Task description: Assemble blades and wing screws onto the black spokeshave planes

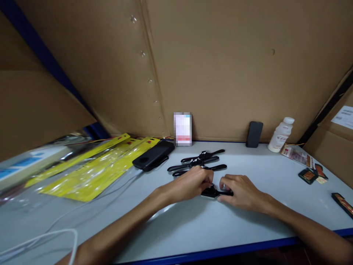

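Near the middle of the table, a black spokeshave (211,192) is held between both hands. My left hand (190,183) has its fingers curled down over the tool's middle and left side, covering that handle. The thumb and fingers of my right hand (239,189) are closed round the right handle. Just behind them lie several more black spokeshaves (203,155) in a loose group, their handles pointing left and right. Small bright screws show at their centres. What my left fingertips touch on the held tool is partly hidden.
Yellow clear-fronted packages (91,180) lie at left, beside a black power bank (153,156) with a cable. A blurred-out card (182,129) and a dark phone (254,134) lean against the cardboard wall. To the right are a white bottle (281,135) and small packets (308,176).
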The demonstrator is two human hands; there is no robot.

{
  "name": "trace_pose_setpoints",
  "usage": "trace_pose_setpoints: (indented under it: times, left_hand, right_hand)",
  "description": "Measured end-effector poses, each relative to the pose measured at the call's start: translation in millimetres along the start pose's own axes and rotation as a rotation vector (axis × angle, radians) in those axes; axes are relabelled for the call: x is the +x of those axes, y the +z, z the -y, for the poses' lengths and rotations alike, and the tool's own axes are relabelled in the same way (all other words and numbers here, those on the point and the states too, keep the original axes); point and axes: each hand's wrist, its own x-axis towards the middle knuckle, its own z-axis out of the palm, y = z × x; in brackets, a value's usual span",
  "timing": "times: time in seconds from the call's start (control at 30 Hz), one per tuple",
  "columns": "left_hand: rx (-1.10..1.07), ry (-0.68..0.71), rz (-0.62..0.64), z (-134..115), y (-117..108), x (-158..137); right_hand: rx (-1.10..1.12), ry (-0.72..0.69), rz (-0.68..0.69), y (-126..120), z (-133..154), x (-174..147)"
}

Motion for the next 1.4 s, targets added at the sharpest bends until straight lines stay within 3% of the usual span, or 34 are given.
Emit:
trace_pose_setpoints:
  times: [0.27, 0.67, 1.1, 1.4]
  left_hand:
    - [0.023, -0.032, 0.011, -6, -3, -2]
    - [0.083, 0.161, -0.023, -13, -1, -2]
    - [0.018, 0.084, -0.126, 3, 15, 3]
    - [-0.004, 0.165, -0.174, 1, 22, 5]
  right_hand:
    - [0.082, 0.039, 0.036, -5, 2, 0]
    - [0.029, -0.003, 0.025, -4, -2, 0]
    - [-0.049, -0.007, 0.033, -5, -4, 0]
    - [-0.049, -0.008, 0.050, -8, -3, 1]
